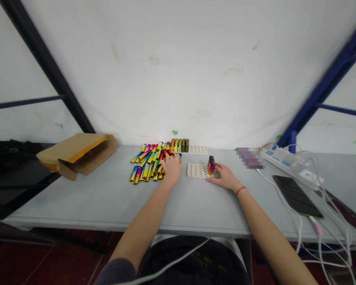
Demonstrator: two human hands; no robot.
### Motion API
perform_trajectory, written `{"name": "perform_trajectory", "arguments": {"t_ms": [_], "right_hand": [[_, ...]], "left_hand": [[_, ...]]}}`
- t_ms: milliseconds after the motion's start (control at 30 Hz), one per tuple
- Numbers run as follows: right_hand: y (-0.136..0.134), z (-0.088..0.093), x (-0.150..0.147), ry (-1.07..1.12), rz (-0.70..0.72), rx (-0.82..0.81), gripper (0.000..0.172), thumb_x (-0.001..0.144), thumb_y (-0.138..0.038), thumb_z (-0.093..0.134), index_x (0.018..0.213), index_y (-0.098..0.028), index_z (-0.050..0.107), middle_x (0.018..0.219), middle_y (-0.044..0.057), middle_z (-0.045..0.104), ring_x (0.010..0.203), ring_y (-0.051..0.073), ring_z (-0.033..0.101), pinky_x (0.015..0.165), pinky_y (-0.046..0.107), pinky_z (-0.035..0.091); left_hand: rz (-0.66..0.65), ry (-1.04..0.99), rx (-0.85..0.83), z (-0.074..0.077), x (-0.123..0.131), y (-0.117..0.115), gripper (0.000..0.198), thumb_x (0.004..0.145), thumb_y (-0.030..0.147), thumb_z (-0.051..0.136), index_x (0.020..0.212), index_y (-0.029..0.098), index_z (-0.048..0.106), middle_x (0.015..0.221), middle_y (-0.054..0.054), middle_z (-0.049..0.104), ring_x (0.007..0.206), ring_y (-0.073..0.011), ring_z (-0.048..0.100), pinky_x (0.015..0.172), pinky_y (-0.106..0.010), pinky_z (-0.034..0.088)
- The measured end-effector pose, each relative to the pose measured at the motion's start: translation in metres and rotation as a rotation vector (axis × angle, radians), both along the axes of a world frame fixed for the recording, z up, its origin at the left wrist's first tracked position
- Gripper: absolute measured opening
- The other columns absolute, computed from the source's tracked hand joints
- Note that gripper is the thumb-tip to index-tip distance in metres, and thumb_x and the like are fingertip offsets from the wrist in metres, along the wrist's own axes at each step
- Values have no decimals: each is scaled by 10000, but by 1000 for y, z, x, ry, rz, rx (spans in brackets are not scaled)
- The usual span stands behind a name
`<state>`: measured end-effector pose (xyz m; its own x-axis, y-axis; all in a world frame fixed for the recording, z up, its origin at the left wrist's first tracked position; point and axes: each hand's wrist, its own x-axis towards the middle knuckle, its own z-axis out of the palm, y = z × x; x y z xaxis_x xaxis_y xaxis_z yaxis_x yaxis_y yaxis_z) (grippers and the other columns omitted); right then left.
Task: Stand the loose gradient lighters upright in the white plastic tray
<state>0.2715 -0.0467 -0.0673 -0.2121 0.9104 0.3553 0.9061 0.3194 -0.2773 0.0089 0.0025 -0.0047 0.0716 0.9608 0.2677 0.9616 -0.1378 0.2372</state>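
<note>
head: l grip unclear on rainbow tubes, r grip half-open at upright tubes

Sticks lie heaped left of a tray on the table.

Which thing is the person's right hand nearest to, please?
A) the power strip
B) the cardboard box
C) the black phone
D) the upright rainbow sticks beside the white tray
D. The right hand is right against the upright rainbow sticks, which stand at the edge of the white tray.
</note>
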Motion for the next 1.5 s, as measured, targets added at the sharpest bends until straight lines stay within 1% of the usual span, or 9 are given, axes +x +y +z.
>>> {"name": "perform_trajectory", "arguments": {"t_ms": [233,333,467,567,833,1033,1133,1333,1500], "right_hand": [[1,-1,1,1,11,-5,676,817,-645,713,1269,-143,696,1350,216,665,1255,378,622,1082,502,487],[1,-1,1,2,16,-5,682,817,-654,706,1270,-144,695,1342,216,667,1252,379,622,1083,502,486],[1,0,2,9,20,-1,663,817,-651,707,1258,-157,702,1338,208,671,1247,376,626,1082,498,487],[1,1,2,12,26,-9,659,818,-645,708,1263,-158,698,1340,205,671,1243,374,628,1078,501,490],[1,1,2,31,37,-7,662,820,-626,713,1263,-134,693,1338,226,670,1236,388,631,1064,521,497],[0,2,2,38,32,-2,636,811,-612,731,1252,-155,701,1341,208,672,1236,378,635,1069,505,495],[0,3,2,42,45,-3,636,811,-615,733,1251,-157,703,1325,202,680,1220,372,642,1065,497,499],[0,4,2,40,59,1,645,825,-622,714,1257,-143,699,1304,201,688,1206,365,647,1056,494,504],[0,2,3,31,54,3,660,830,-627,704,1261,-128,697,1327,217,674,1223,370,637,1070,499,495]], "left_hand": [[-32,-305,60,-4,0,8,335,985,213,465,1234,143,678,1208,-221,714,1213,-363,611,1062,-510,404],[-133,-760,17,-3,1,17,278,962,171,484,1157,168,682,1101,-153,734,1082,-271,676,977,-394,499],[-109,-1425,-276,2,7,20,168,991,251,467,1050,194,613,835,-25,677,700,-137,659,716,-274,549],[-138,-1683,-409,6,10,12,152,999,357,525,989,207,551,806,10,644,602,-96,614,647,-246,538],[-273,-1777,-613,12,17,0,120,996,281,522,970,179,580,732,23,610,532,-79,555,556,-208,493],[-309,-1752,-595,9,22,-5,257,960,448,599,1031,202,575,722,44,581,507,-79,537,520,-198,453],[-292,-1769,-623,8,24,-7,287,963,505,546,1005,221,547,646,69,534,424,-78,455,453,-191,393],[-147,-1735,-671,5,28,-11,610,883,759,450,619,209,453,458,86,285,347,-54,223,362,-192,184],[-72,-1711,-603,4,32,-12,560,905,639,467,549,223,352,426,79,236,340,-55,180,363,-191,124]]}}
